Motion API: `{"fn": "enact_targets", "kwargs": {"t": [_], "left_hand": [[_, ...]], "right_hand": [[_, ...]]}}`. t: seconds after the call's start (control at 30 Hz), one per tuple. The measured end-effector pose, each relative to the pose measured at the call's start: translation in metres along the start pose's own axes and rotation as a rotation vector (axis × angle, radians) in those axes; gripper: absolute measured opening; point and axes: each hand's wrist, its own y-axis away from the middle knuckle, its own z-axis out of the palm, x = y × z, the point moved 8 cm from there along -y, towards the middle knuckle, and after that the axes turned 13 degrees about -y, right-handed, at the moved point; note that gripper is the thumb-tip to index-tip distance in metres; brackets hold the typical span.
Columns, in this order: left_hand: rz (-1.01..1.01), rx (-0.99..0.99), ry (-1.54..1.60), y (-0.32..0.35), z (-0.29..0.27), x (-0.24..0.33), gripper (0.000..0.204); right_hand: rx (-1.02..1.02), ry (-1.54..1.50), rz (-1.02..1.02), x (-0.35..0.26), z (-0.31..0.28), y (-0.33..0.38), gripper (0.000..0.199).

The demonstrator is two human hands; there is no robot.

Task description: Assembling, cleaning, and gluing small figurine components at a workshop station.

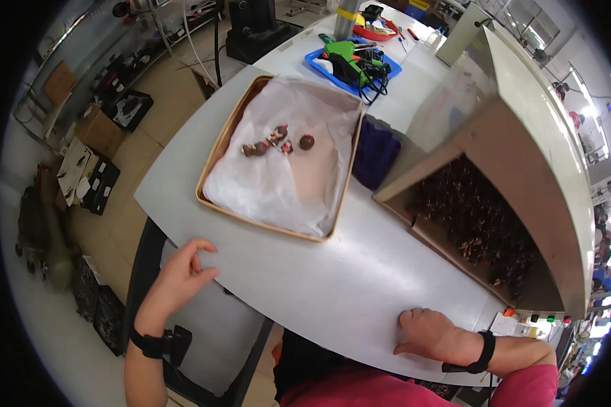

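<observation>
My left hand (185,270) hovers by the table's near-left edge, its thumb and fingers apart, with nothing in it. My right hand (429,336) rests on the white table near its front edge, fingers curled in and no object showing in it. Beyond my left hand lies a shallow tray (265,224) with a tan rim, lined with crumpled white sheet (251,186). On the sheet sit several small brown figures with red and pale bits (276,136), and one round brown piece (307,142) apart to their right. Neither hand touches the tray.
A large beige cabinet (448,146) with an open front stands right, many small dark pieces (475,217) inside. A dark blue bin (377,152) sits between it and the tray. Behind are a blue tray (312,57) with green glue guns (343,51) and a red bowl (370,34).
</observation>
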Motion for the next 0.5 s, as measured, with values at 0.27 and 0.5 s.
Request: {"fn": "enact_targets", "kwargs": {"t": [0.27, 0.5], "left_hand": [[0.020, 0.461, -0.331, -0.048, -0.110, -0.060, 0.064], [-0.135, 0.289, -0.110, -0.078, -0.098, -0.142, 0.097]], "right_hand": [[-0.155, -0.175, 0.214, -0.009, 0.001, -0.004, 0.049], [0.614, -1.140, -0.435, -0.184, -0.257, -0.034, 0.018]]}}
